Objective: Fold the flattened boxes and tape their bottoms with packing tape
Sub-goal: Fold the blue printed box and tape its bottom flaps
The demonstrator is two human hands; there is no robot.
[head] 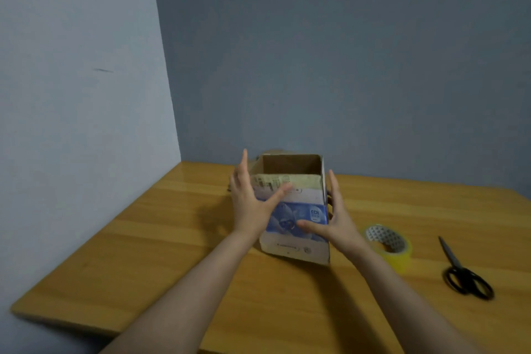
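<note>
A white and blue printed cardboard box [298, 236] stands opened up on the wooden table [143, 253], its open end facing up and away. My left hand [250, 201] lies flat against the box's left side, fingers straight, thumb across the front panel. On the right side my right hand [336, 218] does the same, with its thumb pressing the blue band on the front. A roll of yellowish packing tape [388, 244] lies flat just right of the box, behind my right forearm.
Black scissors [462, 273] lie closed on the table at the far right. Grey walls meet in a corner behind the table. Something brown, cardboard perhaps, pokes out behind the box [273, 151]. The table's left edge runs diagonally toward me.
</note>
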